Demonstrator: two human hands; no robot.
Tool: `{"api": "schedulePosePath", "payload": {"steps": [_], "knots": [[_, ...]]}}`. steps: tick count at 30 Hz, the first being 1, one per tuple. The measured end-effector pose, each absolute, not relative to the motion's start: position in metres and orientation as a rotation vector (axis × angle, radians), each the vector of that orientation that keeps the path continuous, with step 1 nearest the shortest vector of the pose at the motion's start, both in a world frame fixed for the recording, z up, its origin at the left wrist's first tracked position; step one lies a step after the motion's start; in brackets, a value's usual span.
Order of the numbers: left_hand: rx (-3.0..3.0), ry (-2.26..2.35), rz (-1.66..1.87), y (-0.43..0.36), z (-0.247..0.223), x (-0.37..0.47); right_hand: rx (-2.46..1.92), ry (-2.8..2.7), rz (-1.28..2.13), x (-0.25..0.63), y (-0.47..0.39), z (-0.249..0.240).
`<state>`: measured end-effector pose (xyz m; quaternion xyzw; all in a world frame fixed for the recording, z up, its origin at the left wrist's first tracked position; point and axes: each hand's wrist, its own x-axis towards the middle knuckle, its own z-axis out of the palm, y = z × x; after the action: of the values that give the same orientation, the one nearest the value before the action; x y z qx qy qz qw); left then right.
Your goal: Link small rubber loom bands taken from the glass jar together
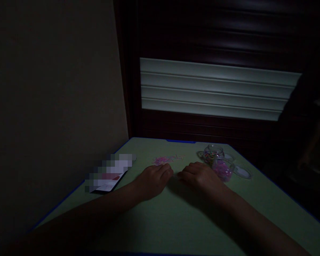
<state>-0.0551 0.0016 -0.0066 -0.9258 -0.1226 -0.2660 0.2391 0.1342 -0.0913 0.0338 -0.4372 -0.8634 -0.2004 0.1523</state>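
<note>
Over the middle of the table, my left hand [158,179] is closed, thumb and fingers pinched together. My right hand [198,176] faces it a short gap away, its fingers also pinched. A thin pale band [175,175] shows faintly between the fingertips of both hands; dim light hides its detail. Just beyond them lies a loose pile of small pink bands [162,160]. Beside my right hand stands a clear jar of pink bands [222,170]. Behind that is a second clear jar [212,153] with mixed-colour pieces.
Round clear lids [242,172] lie right of the jars. On the left, a flat dark-edged device [113,177], partly blurred out, lies near the wall [56,89]. The pale green table [160,227] has a blue edge. A person's arm [313,142] shows dimly at right.
</note>
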Motion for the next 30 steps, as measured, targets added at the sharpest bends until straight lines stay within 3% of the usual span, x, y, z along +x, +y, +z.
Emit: {"api": "schedulePosePath", "payload": {"steps": [30], "knots": [[-2.521,-0.344,-0.713,0.0043,-0.0086,-0.053,-1.332,-2.436,-0.592,0.1352,-0.0919,0.0353]]}}
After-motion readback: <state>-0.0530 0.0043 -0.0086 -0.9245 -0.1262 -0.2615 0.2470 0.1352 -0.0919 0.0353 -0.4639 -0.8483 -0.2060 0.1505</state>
